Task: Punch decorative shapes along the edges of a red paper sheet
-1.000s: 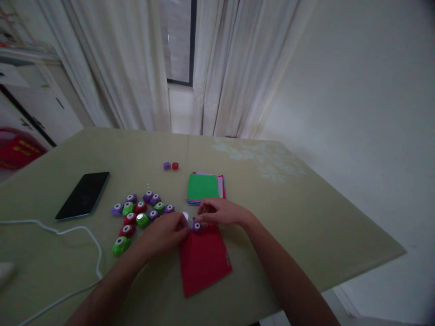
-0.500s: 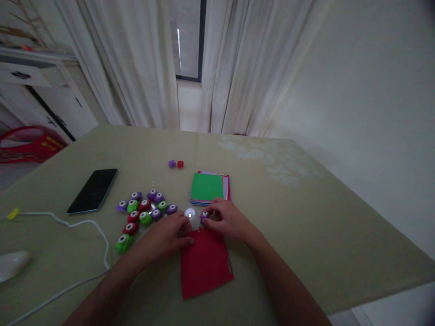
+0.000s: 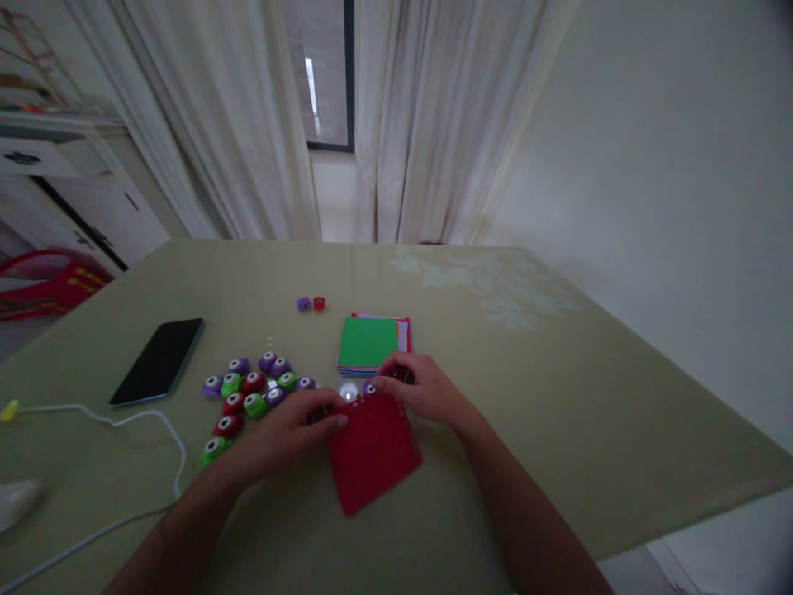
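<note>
A sheet of red paper (image 3: 375, 454) lies slightly turned in front of me, with small punched marks along its top and right edges. Pinched at its upper left corner, the paper is in my left hand (image 3: 303, 426). My right hand (image 3: 424, 388) is curled at the upper right of the sheet, thumb against a small purple craft punch (image 3: 370, 388) at the paper's top edge; the fingers partly hide the punch. Beside the punch, between my hands, sits a small round clear-white piece (image 3: 348, 392). Several purple, green and red craft punches (image 3: 255, 405) are grouped left of my left hand.
A stack of coloured paper, green on top (image 3: 368, 343), lies beyond my hands. Farther back are a purple cube-like piece (image 3: 303, 304) and a red one (image 3: 319, 303). At left are a dark tablet (image 3: 158, 361), a white cable (image 3: 117, 423) and a white mouse-like object (image 3: 18, 502).
The red paper has turned and moved up, its top edge now against the purple punch. My right fingers have shifted and cover more of the punch. The view has moved slightly right.
</note>
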Motion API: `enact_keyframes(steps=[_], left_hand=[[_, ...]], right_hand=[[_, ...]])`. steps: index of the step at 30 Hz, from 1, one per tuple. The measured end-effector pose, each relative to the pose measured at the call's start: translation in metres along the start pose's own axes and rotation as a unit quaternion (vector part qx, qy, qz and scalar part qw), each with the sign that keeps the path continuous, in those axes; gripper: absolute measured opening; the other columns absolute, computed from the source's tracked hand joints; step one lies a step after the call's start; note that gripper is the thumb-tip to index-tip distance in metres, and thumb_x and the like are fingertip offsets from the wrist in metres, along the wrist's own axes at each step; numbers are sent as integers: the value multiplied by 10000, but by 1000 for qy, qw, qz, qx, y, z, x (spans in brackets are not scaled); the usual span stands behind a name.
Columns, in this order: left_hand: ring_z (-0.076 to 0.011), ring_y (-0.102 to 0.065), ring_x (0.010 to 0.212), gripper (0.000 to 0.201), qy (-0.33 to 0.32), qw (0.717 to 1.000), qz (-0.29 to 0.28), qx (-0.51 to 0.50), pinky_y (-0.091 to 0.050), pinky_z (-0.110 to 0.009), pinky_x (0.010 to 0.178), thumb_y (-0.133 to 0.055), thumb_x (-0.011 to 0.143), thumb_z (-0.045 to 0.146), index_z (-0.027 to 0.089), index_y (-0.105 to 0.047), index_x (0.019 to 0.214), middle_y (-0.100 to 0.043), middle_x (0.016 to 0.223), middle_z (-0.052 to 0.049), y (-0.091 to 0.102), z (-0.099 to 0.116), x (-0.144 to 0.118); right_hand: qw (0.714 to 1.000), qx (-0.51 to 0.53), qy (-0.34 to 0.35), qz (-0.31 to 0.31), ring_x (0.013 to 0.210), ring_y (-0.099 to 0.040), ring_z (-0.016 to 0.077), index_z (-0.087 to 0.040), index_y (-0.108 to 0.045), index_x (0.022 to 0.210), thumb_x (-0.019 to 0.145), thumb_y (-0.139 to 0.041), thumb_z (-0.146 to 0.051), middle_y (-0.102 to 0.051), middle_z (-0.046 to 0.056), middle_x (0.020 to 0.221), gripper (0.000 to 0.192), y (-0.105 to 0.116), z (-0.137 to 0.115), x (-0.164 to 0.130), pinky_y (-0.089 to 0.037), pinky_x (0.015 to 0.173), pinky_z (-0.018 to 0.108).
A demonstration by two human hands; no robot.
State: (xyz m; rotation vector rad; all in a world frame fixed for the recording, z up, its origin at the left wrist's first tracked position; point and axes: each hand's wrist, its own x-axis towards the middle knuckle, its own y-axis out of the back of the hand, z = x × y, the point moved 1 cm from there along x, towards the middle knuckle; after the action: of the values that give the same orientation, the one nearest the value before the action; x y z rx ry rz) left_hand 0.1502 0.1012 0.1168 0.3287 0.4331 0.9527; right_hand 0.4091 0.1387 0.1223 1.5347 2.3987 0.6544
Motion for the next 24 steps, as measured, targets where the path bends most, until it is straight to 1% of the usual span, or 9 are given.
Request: enact_keyframes(steps=[2,4,7,12,16,19,22,24], left_hand=[[-254,-703,967,314,-11,999,3,-30,-544,-340,846,-611,999,487,229,-780,1057,-795,1030,-40,-2,1,-1],[-263,-712,1012,342,-16,999,12,-48,-556,-356,879,-619,1006,513,236,-774,1132,-801,1101,-54,-5,2,-1],[-273,-721,1016,377,-16,996,49,-68,-568,-371,876,-637,999,537,242,-770,1193,-807,1130,-74,-10,3,1],[-267,-722,925,355,-16,990,92,-109,-568,-357,785,-678,968,537,219,-787,1081,-811,1019,-82,-15,7,2],[-250,-720,872,325,-13,984,106,-146,-566,-334,737,-738,931,527,212,-783,999,-806,960,-71,-14,11,-1],[-241,-729,852,319,-15,975,114,-188,-579,-322,724,-797,883,528,217,-768,944,-802,936,-55,-14,15,-4],[-262,-764,916,353,-9,969,97,-229,-620,-346,788,-837,847,545,227,-767,982,-824,999,-59,-16,19,-6],[-278,-786,930,413,10,963,104,-250,-642,-359,788,-842,834,575,235,-759,1054,-837,1032,-65,-18,21,-6]], right_hand=[[998,53,-16,-11,673,-549,142,-167,-771,896,888,-823,-449,-690,7,753,286,2,2,0,-404,628,261],[995,97,-29,-23,662,-540,137,-167,-757,844,853,-839,-445,-671,2,728,290,2,4,1,-397,616,259],[989,143,-37,-28,657,-547,133,-163,-754,816,824,-852,-449,-668,4,723,303,1,6,1,-386,609,257],[983,177,-46,-33,639,-545,130,-159,-775,821,809,-874,-489,-673,7,714,345,1,3,-2,-377,593,260],[976,214,-40,-29,623,-540,125,-161,-777,806,803,-883,-518,-667,2,692,372,3,-1,-4,-389,593,260],[972,232,-41,-25,598,-523,119,-167,-772,795,787,-893,-546,-660,-5,670,399,5,-3,-5,-375,575,254],[967,253,-37,-11,591,-513,113,-172,-754,799,792,-889,-549,-650,-14,673,401,8,-4,-5,-367,569,247],[966,256,-31,-11,603,-521,113,-175,-736,809,807,-880,-535,-644,-20,686,387,10,-4,-6,-380,582,246]])
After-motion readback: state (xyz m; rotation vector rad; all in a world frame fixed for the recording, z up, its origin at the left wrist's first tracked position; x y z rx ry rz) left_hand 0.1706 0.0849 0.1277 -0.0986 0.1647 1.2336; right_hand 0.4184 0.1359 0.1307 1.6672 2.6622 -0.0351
